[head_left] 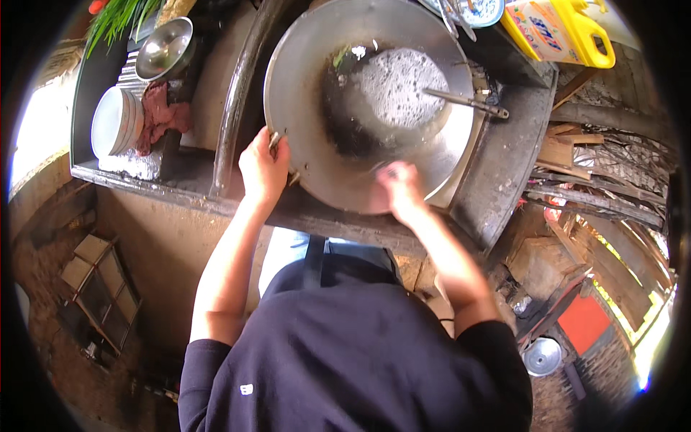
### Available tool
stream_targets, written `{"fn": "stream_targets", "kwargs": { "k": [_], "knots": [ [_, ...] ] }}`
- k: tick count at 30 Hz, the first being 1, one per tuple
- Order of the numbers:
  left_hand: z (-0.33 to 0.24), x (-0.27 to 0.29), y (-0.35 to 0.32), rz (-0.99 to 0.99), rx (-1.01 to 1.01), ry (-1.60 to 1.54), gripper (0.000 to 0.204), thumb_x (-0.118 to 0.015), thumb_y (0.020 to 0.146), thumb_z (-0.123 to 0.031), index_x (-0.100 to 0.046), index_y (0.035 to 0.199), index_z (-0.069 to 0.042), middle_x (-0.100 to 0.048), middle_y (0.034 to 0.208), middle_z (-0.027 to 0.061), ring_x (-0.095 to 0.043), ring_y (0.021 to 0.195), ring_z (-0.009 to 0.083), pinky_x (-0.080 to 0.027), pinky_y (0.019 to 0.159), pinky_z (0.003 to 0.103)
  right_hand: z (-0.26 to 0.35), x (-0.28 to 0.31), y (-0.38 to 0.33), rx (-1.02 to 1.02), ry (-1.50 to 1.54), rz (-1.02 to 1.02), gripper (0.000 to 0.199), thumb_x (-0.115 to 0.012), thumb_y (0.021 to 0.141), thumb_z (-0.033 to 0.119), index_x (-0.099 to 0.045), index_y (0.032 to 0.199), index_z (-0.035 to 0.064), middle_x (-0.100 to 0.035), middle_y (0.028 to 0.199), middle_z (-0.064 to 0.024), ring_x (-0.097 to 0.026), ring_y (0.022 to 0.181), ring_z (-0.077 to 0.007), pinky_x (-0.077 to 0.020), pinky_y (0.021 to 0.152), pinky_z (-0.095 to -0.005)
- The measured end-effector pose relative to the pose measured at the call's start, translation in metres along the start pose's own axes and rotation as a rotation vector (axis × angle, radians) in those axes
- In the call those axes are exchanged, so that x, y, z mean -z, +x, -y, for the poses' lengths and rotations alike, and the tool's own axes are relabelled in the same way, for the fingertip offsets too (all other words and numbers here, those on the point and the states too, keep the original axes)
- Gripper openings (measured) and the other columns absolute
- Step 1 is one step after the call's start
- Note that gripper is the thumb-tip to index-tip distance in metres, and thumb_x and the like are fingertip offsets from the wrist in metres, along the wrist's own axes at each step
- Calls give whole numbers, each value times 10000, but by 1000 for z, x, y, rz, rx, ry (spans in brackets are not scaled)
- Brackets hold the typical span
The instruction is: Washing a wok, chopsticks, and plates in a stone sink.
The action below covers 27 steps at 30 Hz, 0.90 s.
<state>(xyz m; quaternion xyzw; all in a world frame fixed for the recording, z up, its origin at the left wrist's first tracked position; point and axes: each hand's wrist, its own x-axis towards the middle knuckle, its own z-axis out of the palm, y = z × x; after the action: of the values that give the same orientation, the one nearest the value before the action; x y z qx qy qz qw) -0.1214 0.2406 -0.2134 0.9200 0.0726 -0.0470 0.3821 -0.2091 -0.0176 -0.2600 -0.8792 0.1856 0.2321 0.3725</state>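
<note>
one wok [296, 93] is sitting in the dark counter, suds [392, 79] pooling inside. left hand [263, 165] is gripping its left handle [274, 140]; right hand [401, 189] is showing blurred at the near wall, can't tell if it's grasping anything.

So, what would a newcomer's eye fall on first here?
The big metal wok at top centre strikes first, with pale foam inside and the left hand on its handle. Next come the bright yellow jug at upper right and the white bowls stacked at upper left.
</note>
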Motion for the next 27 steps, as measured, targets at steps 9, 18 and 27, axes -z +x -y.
{"fn": "stream_targets", "kwargs": {
  "k": [9,18,27],
  "knots": [
    [2,-4,2,1,-32,30,160,-604,759,-127,-563,868,-16,-576,638,142,-573,545,282,-454,513,339,-27,12,10,53,-56,44,232,-588,820,265,-583,860,37,-511,1035,-178,-479,936,-301,-382,817,-407],
    [2,-7,3,-7,-38,-9,151,-600,754,-115,-561,868,-24,-579,649,147,-579,573,303,-456,533,366,-30,17,42,-50,-215,-317,150,-544,823,165,-606,798,31,-578,899,-168,-548,867,-272,-445,742,-371],
    [1,-1,3,33,5,40,166,-601,754,-137,-564,867,-22,-576,637,141,-578,563,295,-456,530,369,-21,-17,14,-36,-34,-57,191,-585,819,191,-589,892,15,-512,1084,-184,-479,1024,-281,-389,885,-375]
  ]
}}
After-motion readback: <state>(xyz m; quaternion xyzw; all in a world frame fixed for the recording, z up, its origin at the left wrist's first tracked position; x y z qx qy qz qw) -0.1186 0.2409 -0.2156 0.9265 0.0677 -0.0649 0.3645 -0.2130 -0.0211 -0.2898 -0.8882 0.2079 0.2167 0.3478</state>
